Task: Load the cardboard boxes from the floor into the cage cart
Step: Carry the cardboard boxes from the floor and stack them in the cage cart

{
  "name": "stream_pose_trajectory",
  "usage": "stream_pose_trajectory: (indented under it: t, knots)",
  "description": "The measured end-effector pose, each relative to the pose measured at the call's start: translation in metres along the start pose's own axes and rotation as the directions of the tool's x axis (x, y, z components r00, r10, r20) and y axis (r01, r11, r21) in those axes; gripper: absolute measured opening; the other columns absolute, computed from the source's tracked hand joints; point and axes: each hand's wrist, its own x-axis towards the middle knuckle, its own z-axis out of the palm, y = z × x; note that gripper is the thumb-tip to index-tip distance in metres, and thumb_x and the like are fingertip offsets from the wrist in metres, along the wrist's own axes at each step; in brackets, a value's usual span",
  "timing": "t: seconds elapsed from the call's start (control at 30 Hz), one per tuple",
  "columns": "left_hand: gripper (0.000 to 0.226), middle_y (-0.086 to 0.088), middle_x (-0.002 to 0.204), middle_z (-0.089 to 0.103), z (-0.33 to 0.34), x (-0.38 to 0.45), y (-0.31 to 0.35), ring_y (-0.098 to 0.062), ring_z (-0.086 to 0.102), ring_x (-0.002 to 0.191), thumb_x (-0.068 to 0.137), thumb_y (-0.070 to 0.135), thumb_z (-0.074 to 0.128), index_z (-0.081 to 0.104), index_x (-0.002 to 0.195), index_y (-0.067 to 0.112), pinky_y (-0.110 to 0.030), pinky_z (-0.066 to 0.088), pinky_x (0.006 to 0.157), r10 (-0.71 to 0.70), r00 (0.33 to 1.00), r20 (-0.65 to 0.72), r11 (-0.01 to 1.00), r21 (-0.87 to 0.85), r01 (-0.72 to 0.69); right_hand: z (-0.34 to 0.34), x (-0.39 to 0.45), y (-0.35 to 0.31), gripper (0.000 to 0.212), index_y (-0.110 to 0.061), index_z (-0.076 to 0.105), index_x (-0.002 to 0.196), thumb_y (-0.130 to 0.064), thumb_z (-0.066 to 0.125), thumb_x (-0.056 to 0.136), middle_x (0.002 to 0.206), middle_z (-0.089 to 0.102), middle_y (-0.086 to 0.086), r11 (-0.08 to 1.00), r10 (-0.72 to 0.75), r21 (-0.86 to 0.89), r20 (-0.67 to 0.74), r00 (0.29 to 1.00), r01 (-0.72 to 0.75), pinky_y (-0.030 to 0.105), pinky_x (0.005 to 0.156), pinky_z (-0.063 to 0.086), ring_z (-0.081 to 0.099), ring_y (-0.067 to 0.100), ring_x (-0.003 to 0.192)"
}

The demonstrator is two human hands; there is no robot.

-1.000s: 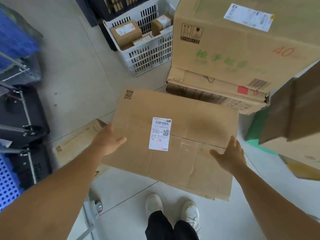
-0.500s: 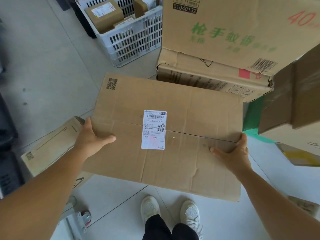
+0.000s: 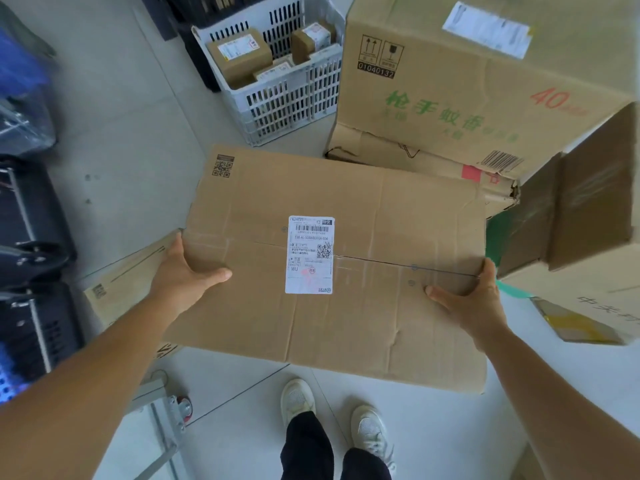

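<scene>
Flat cardboard box [image 3: 346, 265] held in both hands above the floor.

The left hand [image 3: 183, 275] grips its left edge, thumb curled over the top; the right hand [image 3: 474, 296] grips the right edge the same way. A white shipping label [image 3: 309, 255] sits mid-top. Beyond it stand a big box with green print [image 3: 467, 81] and a white slatted crate [image 3: 287, 95] of small parcels [image 3: 239, 57].

A white slotted plastic crate [image 3: 277, 102] stands on the pale tiled floor [image 3: 131, 140], holding small labelled parcels [image 3: 239, 58]; white sneakers [image 3: 298, 400] and dark trousers [image 3: 308, 445] show below
</scene>
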Motion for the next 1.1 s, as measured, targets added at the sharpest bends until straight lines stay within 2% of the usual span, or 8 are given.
stream_pose_trajectory:
  t: [0.13,0.3,0.47,0.6,0.73,0.8,0.9,1.1]
  knots:
    - [0.110,-0.005,0.155,0.028,-0.032,-0.039,0.014,-0.025,0.031,0.141,0.070,0.033,0.083,0.014,0.153,0.017,-0.041,0.027,0.113,-0.008,0.997,-0.080,1.000,-0.005,0.007,-0.029,-0.015,-0.033,0.097,-0.027,0.028,0.141,-0.031,0.088,0.065,0.130,0.043,0.006,0.996,-0.083,0.017,0.027,0.996,0.082,0.047,0.091,0.050,0.045,0.024,0.108]
    - [0.111,-0.004,0.153,0.031,-0.074,-0.097,0.032,-0.027,0.034,0.138,0.070,0.038,0.083,0.012,0.153,0.022,-0.043,0.031,0.112,-0.051,0.987,-0.151,0.995,-0.093,0.038,-0.067,-0.032,-0.076,0.098,-0.027,0.029,0.140,-0.034,0.089,0.063,0.132,0.044,0.007,0.983,-0.182,0.044,0.076,0.980,0.179,0.051,0.089,0.053,0.049,0.029,0.111]
    - [0.111,-0.003,0.144,0.043,-0.120,-0.164,0.040,-0.030,0.047,0.127,0.059,0.046,0.087,0.024,0.148,0.026,-0.050,0.042,0.103,-0.090,0.972,-0.215,0.980,-0.194,0.048,-0.103,-0.056,-0.119,0.121,-0.036,0.024,0.143,-0.056,0.086,0.042,0.140,0.044,0.003,0.961,-0.277,0.044,0.134,0.952,0.274,0.053,0.087,0.054,0.054,0.031,0.115]
    - [0.105,-0.005,0.139,0.044,-0.151,-0.217,0.044,-0.030,0.048,0.122,0.063,0.043,0.086,0.024,0.146,0.025,-0.048,0.043,0.100,-0.092,0.947,-0.308,0.980,-0.199,0.031,-0.123,-0.083,-0.154,0.112,-0.029,0.024,0.147,-0.045,0.089,0.057,0.143,0.044,0.004,0.928,-0.370,0.020,0.154,0.916,0.372,0.047,0.095,0.048,0.050,0.030,0.121]
    - [0.097,-0.009,0.138,0.043,-0.182,-0.267,0.042,-0.032,0.047,0.120,0.069,0.035,0.084,0.025,0.145,0.021,-0.049,0.041,0.097,-0.120,0.914,-0.387,0.970,-0.244,0.024,-0.131,-0.111,-0.188,0.127,-0.033,0.024,0.145,-0.063,0.084,0.036,0.139,0.047,0.003,0.905,-0.422,0.038,0.198,0.885,0.423,0.051,0.094,0.051,0.052,0.030,0.120]
    - [0.098,-0.010,0.140,0.042,-0.201,-0.291,0.038,-0.033,0.046,0.123,0.071,0.033,0.083,0.024,0.147,0.019,-0.048,0.039,0.099,-0.131,0.889,-0.438,0.968,-0.251,0.019,-0.133,-0.126,-0.206,0.124,-0.030,0.028,0.143,-0.065,0.085,0.037,0.136,0.049,0.003,0.885,-0.462,0.047,0.227,0.857,0.464,0.048,0.092,0.052,0.055,0.028,0.117]
    - [0.099,-0.010,0.143,0.042,-0.231,-0.327,0.030,-0.033,0.045,0.126,0.071,0.036,0.083,0.024,0.148,0.017,-0.048,0.037,0.102,-0.144,0.848,-0.509,0.967,-0.255,0.011,-0.138,-0.162,-0.236,0.107,-0.021,0.034,0.144,-0.044,0.090,0.056,0.134,0.051,0.003,0.836,-0.547,0.091,0.236,0.803,0.542,0.040,0.090,0.049,0.054,0.026,0.118]
    - [0.094,-0.006,0.139,0.046,-0.295,-0.409,0.003,-0.030,0.048,0.122,0.068,0.036,0.084,0.031,0.144,0.019,-0.043,0.038,0.098,-0.172,0.742,-0.648,0.951,-0.305,-0.045,-0.145,-0.242,-0.289,0.092,-0.021,0.040,0.137,-0.036,0.090,0.062,0.133,0.055,0.003,0.720,-0.691,0.178,0.278,0.667,0.671,0.049,0.100,0.046,0.054,0.026,0.119]
